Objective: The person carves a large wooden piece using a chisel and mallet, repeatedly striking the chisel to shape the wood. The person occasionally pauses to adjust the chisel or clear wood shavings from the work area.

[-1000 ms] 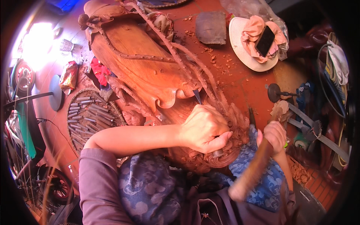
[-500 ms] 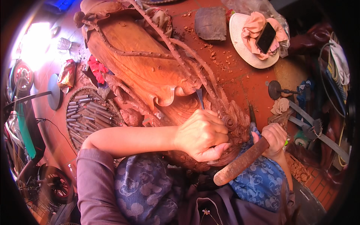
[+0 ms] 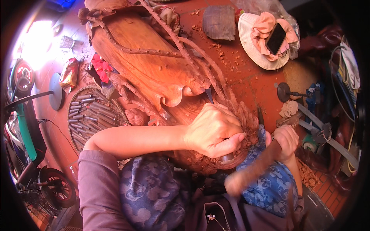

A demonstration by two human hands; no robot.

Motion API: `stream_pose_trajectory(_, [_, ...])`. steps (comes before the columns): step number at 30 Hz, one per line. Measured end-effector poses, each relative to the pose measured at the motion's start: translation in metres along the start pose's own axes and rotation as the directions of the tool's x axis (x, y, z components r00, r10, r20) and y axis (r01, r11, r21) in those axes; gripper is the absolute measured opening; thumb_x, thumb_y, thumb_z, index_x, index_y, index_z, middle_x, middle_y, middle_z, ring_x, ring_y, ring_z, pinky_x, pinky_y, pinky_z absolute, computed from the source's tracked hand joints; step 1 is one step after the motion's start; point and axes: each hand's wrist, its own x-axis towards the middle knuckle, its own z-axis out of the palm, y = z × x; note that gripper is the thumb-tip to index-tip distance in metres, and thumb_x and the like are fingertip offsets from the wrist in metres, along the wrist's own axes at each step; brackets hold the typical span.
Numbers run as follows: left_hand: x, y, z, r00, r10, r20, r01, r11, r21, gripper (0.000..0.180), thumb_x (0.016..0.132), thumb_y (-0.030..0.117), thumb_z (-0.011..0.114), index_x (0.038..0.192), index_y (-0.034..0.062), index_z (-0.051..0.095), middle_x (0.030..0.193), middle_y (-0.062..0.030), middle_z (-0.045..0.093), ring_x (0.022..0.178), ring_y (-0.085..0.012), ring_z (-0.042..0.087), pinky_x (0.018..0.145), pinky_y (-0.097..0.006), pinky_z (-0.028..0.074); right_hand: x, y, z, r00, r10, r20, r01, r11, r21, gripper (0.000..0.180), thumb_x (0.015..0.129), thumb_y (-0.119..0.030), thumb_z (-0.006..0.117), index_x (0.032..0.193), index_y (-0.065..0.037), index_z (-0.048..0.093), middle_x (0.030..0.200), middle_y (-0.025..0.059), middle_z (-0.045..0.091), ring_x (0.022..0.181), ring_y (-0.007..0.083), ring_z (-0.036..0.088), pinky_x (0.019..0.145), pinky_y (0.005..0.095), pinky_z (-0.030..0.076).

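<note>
My left hand is closed round a chisel. Its narrow metal blade points away from me, and the butt of its handle shows below my thumb. The blade meets a large reddish-brown wood carving with a smooth leaf-like face, wavy rim and branching stems. In my right hand is a wooden mallet, a club-like stick. Its thick end is smeared by motion and hangs apart from the chisel, over my blue patterned trouser leg.
A round basket of several chisels lies left of the carving. Behind on the right are a dark wood block and a pale hat bearing a cloth and a phone. Wood chips litter the red tiles. A metal frame stands at right.
My left hand has shifted a little right and away from me, baring the butt of the chisel handle. The mallet's thick end has swung slightly right and now blurs.
</note>
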Motion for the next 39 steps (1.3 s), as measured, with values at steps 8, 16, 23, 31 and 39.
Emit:
stream_pose_trajectory(8, [-0.002,-0.005,0.004,1.0,0.017,-0.017,-0.016,1.0,0.025,0.032,0.083,0.017,0.061,0.055,0.0065,0.049,0.057,-0.0098,0.051,0.053,-0.0336,0.053,0.051,-0.044,0.042,-0.01,0.009,0.003,0.999,-0.005,-0.036,0.007,0.999,0.038,0.032,0.07,0.001,0.081,0.083,-0.003,0.052,0.071,0.0112,0.058,0.06,0.0313,0.059,0.058,0.0411,0.051])
stream_pose_trajectory(16, [-0.001,-0.008,0.002,1.0,-0.017,-0.003,0.017,0.998,0.056,0.031,0.083,0.017,0.061,0.055,0.0069,0.05,0.056,-0.0096,0.051,0.052,-0.0331,0.053,0.052,-0.044,0.042,-0.007,0.007,-0.002,0.998,0.05,0.044,-0.048,0.998,-0.045,0.037,0.07,-0.001,0.082,0.087,-0.006,0.05,0.072,0.008,0.058,0.062,0.0271,0.061,0.059,0.0411,0.054])
stream_pose_trajectory(23, [-0.005,-0.009,0.005,1.0,0.008,-0.022,-0.007,0.998,0.064,0.031,0.086,0.017,0.058,0.058,0.0066,0.047,0.058,-0.0087,0.047,0.052,-0.0326,0.051,0.051,-0.043,0.039,-0.005,0.005,0.003,0.998,0.051,0.044,-0.053,0.998,0.044,0.027,0.072,0.0,0.079,0.082,-0.003,0.054,0.071,0.0101,0.057,0.061,0.0304,0.059,0.058,0.0406,0.05])
stream_pose_trajectory(31, [-0.001,-0.007,0.002,0.999,0.013,-0.044,-0.008,0.994,0.111,0.027,0.08,0.019,0.062,0.057,0.0085,0.051,0.058,-0.0081,0.051,0.052,-0.0303,0.053,0.05,-0.041,0.04,-0.003,0.001,0.004,0.982,0.149,0.114,-0.149,0.989,-0.006,0.024,0.072,-0.002,0.078,0.079,-0.002,0.054,0.07,0.0127,0.056,0.06,0.0327,0.058,0.055,0.0412,0.046])
stream_pose_trajectory(39, [-0.007,0.008,0.004,0.998,0.056,0.038,-0.06,0.989,0.132,0.027,0.081,0.022,0.064,0.06,0.0079,0.054,0.06,-0.0069,0.049,0.054,-0.0291,0.054,0.052,-0.041,0.042,0.002,-0.003,0.003,0.99,0.128,0.063,-0.133,0.987,0.094,0.026,0.073,-0.004,0.079,0.079,-0.002,0.054,0.068,0.0126,0.056,0.058,0.0323,0.058,0.054,0.0399,0.045])
